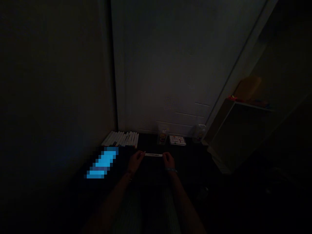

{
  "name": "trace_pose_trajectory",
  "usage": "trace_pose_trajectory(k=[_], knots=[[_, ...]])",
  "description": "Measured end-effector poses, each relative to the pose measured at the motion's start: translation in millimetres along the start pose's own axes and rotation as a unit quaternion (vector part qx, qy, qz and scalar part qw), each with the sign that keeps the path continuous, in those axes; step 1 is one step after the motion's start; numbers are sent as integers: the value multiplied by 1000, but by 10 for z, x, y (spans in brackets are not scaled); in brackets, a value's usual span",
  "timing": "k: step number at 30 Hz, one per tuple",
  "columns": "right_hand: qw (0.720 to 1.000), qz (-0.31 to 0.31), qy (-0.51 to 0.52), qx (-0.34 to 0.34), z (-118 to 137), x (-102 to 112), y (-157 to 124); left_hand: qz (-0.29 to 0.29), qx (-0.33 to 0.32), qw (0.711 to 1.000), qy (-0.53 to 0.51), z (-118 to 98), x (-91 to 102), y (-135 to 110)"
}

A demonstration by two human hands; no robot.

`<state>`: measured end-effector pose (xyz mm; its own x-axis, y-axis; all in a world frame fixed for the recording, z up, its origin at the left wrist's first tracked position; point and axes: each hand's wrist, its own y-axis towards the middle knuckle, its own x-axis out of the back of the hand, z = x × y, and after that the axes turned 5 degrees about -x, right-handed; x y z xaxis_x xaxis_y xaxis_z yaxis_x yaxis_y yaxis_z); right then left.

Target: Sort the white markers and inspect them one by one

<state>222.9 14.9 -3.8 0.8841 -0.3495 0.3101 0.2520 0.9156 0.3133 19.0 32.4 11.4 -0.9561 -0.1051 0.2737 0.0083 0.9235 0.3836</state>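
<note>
A white marker pen [153, 155] with dark print along its barrel lies level between my two hands, just above the dark table [192, 162]. My left hand [136, 159] pinches its left end. At the other end, my right hand [168, 158] has its fingers closed round the tip; a band circles that wrist. Behind my left hand several white marker pens [124, 139] lie side by side in a row. The light is dim, so the fingertips and the pen's ends are hard to make out.
A bright blurred screen [102, 164] lies left of my hands. Along the wall stand a clear container [162, 136], a flat patterned box [177, 140] and another clear container [200, 134]. A dark cabinet [240, 133] rises at the right, with an orange-brown object [249, 87] on top.
</note>
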Motion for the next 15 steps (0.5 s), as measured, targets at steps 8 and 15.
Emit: trace_pose_trajectory(k=[8, 15], knots=[[1000, 2, 20, 1, 21, 4, -9, 5, -3, 1000, 6, 61, -7, 5], [1000, 11, 24, 1, -10, -6, -8, 4, -5, 1000, 18, 50, -5, -5]])
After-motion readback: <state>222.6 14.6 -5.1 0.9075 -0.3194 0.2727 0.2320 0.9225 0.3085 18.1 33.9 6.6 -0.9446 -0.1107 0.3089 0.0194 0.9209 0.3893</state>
